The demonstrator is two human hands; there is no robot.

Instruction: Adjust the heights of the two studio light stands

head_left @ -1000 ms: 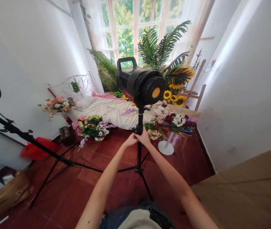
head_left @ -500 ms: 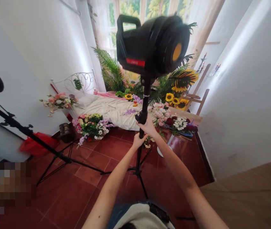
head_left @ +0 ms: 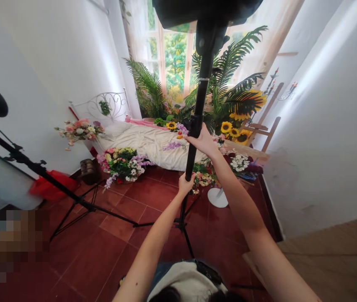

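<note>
A black light stand (head_left: 192, 159) stands upright in front of me, its legs spread on the red tiles. My left hand (head_left: 186, 183) is closed round the lower part of its pole. Higher up, my right hand (head_left: 204, 141) grips the pole just beneath a clamp collar. At the pole's top sits a black studio light (head_left: 206, 10), cut off by the upper edge of the view. The stand's leg hub (head_left: 180, 223) is low, near the floor.
A second black stand (head_left: 53, 180) slants across the left, its leg reaching toward mine. Beyond are a bed (head_left: 153, 144), flower bunches (head_left: 123, 165), palm fronds (head_left: 148, 90) and a wooden easel (head_left: 268, 113). A round white base (head_left: 218, 199) stands on the floor at right.
The light has risen, now partly out of view. My right hand has moved up with the upper pole, while my left hand stays low; the gap between them has widened.
</note>
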